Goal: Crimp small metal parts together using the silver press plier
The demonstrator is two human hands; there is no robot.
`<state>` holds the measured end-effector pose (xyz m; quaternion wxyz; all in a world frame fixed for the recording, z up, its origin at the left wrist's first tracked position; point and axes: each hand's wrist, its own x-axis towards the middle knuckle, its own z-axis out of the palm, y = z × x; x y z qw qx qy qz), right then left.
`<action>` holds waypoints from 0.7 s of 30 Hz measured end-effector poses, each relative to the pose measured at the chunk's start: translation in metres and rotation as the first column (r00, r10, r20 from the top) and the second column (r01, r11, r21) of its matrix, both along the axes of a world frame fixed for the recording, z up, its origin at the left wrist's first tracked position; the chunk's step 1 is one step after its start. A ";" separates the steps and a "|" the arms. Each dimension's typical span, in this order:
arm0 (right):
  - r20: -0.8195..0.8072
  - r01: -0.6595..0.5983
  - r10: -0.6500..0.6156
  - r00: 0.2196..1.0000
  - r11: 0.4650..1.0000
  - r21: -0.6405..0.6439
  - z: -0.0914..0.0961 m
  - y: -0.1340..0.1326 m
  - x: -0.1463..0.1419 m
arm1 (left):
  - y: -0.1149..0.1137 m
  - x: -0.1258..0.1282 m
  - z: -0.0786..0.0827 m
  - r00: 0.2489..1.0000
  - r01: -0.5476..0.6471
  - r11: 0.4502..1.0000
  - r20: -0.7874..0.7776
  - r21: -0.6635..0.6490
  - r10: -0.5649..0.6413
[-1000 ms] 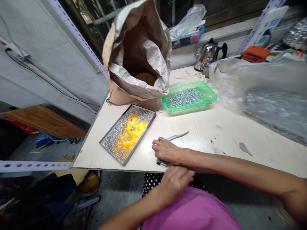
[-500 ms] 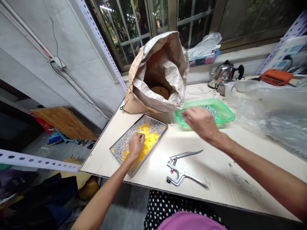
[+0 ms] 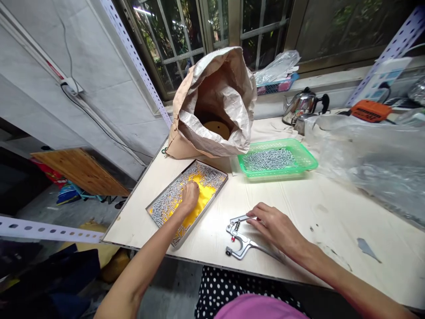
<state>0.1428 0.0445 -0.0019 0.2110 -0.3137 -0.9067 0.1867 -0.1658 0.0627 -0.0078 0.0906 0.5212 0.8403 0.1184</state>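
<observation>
The left hand [image 3: 191, 195] is curling over metal pieces [image 3: 165, 203] in the shallow tray [image 3: 206, 206], its hidden fingertips leaving the grip unreadable! The right hand [image 3: 274, 223] is covering the hand press [image 3: 246, 244]'s upper handle [image 3: 238, 219], whether clamping I can't tell; the press is lying on the surface [image 3: 285, 195] beside the tray.

Worktable [image 3: 332, 199], read clockwise around the hand pliers [image 3: 245, 244]
The tray [image 3: 202, 211], with pins [image 3: 166, 204] inside, lies at 10 o'clock; the paper sack [image 3: 234, 104] stands behind it, just short of 12. At 1 o'clock sits the basket [image 3: 307, 160], pins inside too, the kettle [image 3: 300, 106] behind it. The plastic bag [image 3: 372, 153] sprawls at 2.
</observation>
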 end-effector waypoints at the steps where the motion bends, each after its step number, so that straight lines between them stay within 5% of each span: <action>1: -0.005 0.007 -0.008 1.000 1.000 -0.029 -0.001 -0.004 0.001 | -0.004 0.000 0.003 1.000 0.007 1.000 0.009 0.003 -0.007; 5: 0.016 0.017 -0.015 1.000 0.995 -0.094 -0.004 -0.020 0.017 | -0.034 0.015 0.017 0.993 0.069 0.998 0.096 0.005 -0.069; 7: 0.053 -0.002 0.008 0.999 0.994 -0.112 -0.008 -0.028 0.030 | -0.057 0.034 0.021 0.961 0.098 0.995 0.260 0.011 -0.098; 10: 0.110 0.000 0.015 0.994 0.990 -0.142 -0.015 -0.040 0.049 | -0.091 0.068 0.020 0.742 0.059 0.998 0.669 -0.013 -0.035; 12: 0.138 0.025 -0.002 0.990 0.986 -0.163 -0.017 -0.047 0.056 | -0.108 0.090 0.014 0.612 0.030 0.996 0.790 -0.083 0.047; 16: 0.173 0.069 -0.033 0.984 0.976 -0.207 -0.021 -0.058 0.058 | -0.120 0.114 -0.003 0.527 -0.016 0.987 0.838 -0.160 0.144; 21: 0.173 0.113 -0.080 0.982 0.975 -0.191 -0.030 -0.062 0.056 | -0.116 0.118 -0.012 0.549 -0.025 0.977 0.814 -0.213 0.192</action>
